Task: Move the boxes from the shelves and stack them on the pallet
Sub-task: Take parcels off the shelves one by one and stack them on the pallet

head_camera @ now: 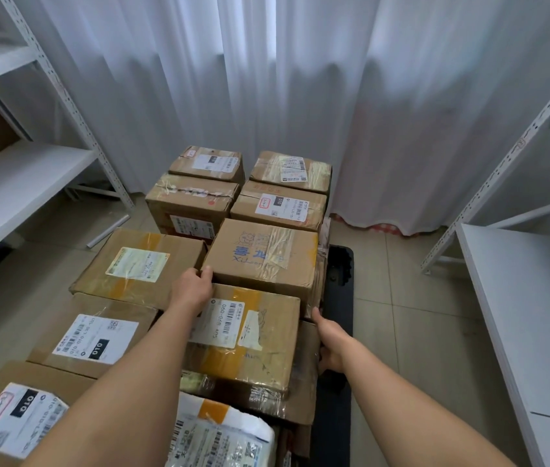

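Black pallet (337, 332) on the tiled floor (418, 332), its right edge bare beside the stack, open tile beyond it up to the right shelf (519, 298). Left shelf (14, 183) well apart from the stack, more tile between, a white tube (108, 230) lying there near the far left corner of the load. White curtain (267, 79) closing off the far side, just behind the last boxes.

Box with blue print (263, 256) sitting on top at the right edge of the stack, taped across its lid. Left grip (192, 288) curled on that box's near left corner, fingers over the edge. Right grip (331, 345) down at the right edge of the stack, against the side of the labelled box (243, 335) just nearer; fingers partly hidden, so cannot tell whether closed on anything.

Flat box with pale label (139, 264) touching on the left. Four boxes (243, 187) packed behind toward the curtain. More labelled parcels (95, 338) crowding the near left corner, under the left forearm.
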